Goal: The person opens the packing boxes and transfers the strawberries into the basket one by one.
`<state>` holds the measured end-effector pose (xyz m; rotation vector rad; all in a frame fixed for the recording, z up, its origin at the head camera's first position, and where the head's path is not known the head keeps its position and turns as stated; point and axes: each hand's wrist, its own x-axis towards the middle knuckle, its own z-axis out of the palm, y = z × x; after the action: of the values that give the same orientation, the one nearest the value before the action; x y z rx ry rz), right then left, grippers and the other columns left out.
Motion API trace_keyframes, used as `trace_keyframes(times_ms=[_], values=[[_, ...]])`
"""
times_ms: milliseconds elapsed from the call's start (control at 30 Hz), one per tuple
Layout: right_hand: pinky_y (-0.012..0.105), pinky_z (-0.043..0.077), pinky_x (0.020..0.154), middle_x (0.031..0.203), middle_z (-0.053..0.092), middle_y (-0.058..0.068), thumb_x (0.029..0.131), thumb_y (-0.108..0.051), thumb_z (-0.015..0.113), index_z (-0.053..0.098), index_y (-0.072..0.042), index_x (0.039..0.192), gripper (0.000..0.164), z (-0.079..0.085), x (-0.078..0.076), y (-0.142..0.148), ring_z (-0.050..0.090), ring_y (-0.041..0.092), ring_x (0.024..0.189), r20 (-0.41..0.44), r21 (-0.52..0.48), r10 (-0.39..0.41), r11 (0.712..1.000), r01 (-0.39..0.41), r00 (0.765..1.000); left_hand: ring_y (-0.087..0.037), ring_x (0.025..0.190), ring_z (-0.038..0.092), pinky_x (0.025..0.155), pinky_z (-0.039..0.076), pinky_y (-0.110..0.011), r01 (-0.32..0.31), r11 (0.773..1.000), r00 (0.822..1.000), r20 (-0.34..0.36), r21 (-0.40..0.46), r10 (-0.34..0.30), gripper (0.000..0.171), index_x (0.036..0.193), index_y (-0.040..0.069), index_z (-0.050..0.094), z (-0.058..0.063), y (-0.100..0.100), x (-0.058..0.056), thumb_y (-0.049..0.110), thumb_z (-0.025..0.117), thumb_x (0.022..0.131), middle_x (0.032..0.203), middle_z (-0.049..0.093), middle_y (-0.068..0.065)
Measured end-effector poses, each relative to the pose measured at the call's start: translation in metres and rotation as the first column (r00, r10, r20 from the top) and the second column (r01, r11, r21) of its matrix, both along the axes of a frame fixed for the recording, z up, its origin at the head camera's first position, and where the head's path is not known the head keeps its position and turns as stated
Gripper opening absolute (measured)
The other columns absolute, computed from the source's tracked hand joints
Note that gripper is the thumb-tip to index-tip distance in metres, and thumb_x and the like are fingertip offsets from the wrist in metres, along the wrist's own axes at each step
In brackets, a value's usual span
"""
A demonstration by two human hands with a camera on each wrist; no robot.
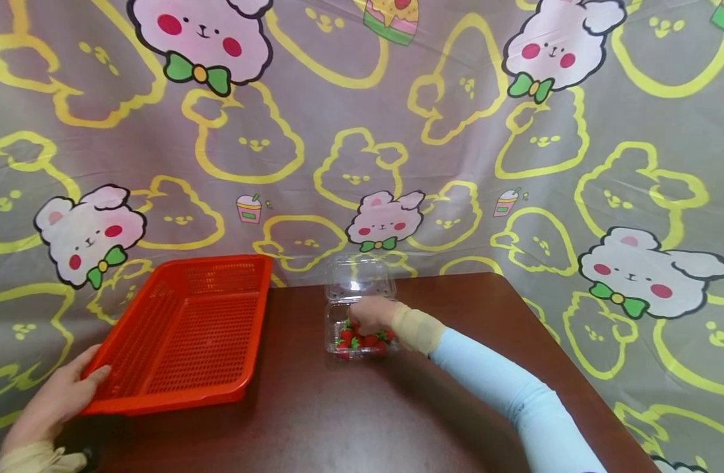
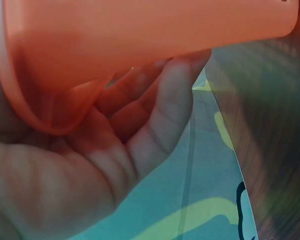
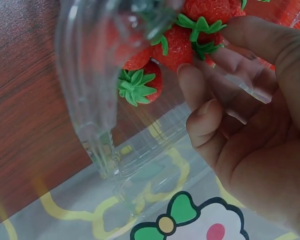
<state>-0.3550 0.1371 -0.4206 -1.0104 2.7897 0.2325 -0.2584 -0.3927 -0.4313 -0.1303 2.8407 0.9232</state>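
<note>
"Strawberries (image 1: 357,343): where are they?"

"Inside a clear plastic clamshell box (image 1: 331,328) on the wood-grain table (image 1: 315,407), at twelve o'clock from the wearer. Its lid (image 1: 359,272) stands raised on the twelve o'clock side."

"And the right hand (image 1: 375,314)?"

"Down in the box, fingers bent, fingertips touching strawberries. I can't tell whether they pinch one."

"What about the left hand (image 1: 60,395)?"

"Gripping the red perforated plastic basket (image 1: 259,322) by its eight o'clock corner, thumb over the rim, fingers curled outside. That basket is at ten o'clock from the wearer."
</note>
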Motion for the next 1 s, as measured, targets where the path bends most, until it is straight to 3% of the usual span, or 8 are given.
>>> trace_keyframes(times_ms=[133,300,500,733,867,1000], values=[[0.027,0.041,0.059,0.066,0.048,-0.007,0.079,-0.015,0.076,0.053,-0.017,0.071,0.024,-0.003,-0.002,-0.004,0.046,0.012,0.064,-0.005,0.01,0.008,1.0,-0.008,1.0,-0.046,0.104,0.052,0.082,0.041,-0.045,-0.007,1.0,1.0,-0.011,-0.009,0.007,0.074,0.149,-0.01,0.005,-0.003,-0.002,0.002,0.037,0.039,0.104,0.131,0.038,-0.045],[0.029,0.042,0.059,0.066,0.047,-0.007,0.077,-0.013,0.076,0.052,-0.017,0.073,0.024,-0.007,-0.003,-0.006,0.047,0.013,0.064,0.014,0.009,-0.032,0.999,0.032,0.999,-0.048,0.108,0.048,0.088,0.04,-0.054,-0.004,1.0,1.0,0.019,0.021,0.004,0.075,0.15,-0.008,0.004,-0.004,-0.002,0.002,0.039,0.039,0.104,0.134,0.034,-0.045],[0.028,0.038,0.056,0.064,0.044,-0.006,0.076,-0.01,0.075,0.046,-0.018,0.066,0.032,-0.007,-0.002,-0.008,0.044,0.013,0.062,0.026,-0.004,-0.056,0.998,0.056,0.998,-0.043,0.102,0.054,0.078,0.041,-0.041,0.023,1.0,1.0,-0.008,0.013,-0.023,0.071,0.15,-0.009,0.01,-0.001,-0.001,0.002,0.037,0.041,0.104,0.13,0.04,-0.043],[0.023,0.035,0.053,0.058,0.043,-0.008,0.076,-0.008,0.075,0.045,-0.018,0.058,0.036,-0.005,0.0,-0.006,0.042,0.01,0.058,0.043,-0.016,-0.038,0.999,0.039,0.998,-0.038,0.098,0.056,0.077,0.038,-0.037,0.063,0.998,0.997,-0.052,-0.015,-0.064,0.069,0.148,-0.013,0.015,0.004,0.0,0.0,0.036,0.038,0.105,0.127,0.042,-0.044],[0.023,0.034,0.05,0.054,0.041,-0.008,0.078,-0.006,0.073,0.05,-0.014,0.059,0.031,0.0,0.001,-0.004,0.04,0.009,0.054,0.076,-0.012,-0.048,0.999,0.049,0.996,-0.042,0.101,0.054,0.079,0.039,-0.039,0.067,0.998,0.997,-0.04,0.009,-0.067,0.07,0.148,-0.012,0.013,0.004,0.001,-0.002,0.038,0.037,0.105,0.129,0.04,-0.044],[0.023,0.036,0.051,0.057,0.042,-0.008,0.078,-0.005,0.074,0.052,-0.014,0.062,0.028,0.015,-0.003,-0.006,0.04,0.009,0.054,0.092,-0.036,-0.061,0.997,0.065,0.994,-0.043,0.103,0.053,0.078,0.038,-0.037,0.068,0.998,0.996,-0.051,0.013,-0.067,0.069,0.147,-0.014,0.013,0.003,0.0,-0.001,0.037,0.035,0.106,0.13,0.038,-0.045]])
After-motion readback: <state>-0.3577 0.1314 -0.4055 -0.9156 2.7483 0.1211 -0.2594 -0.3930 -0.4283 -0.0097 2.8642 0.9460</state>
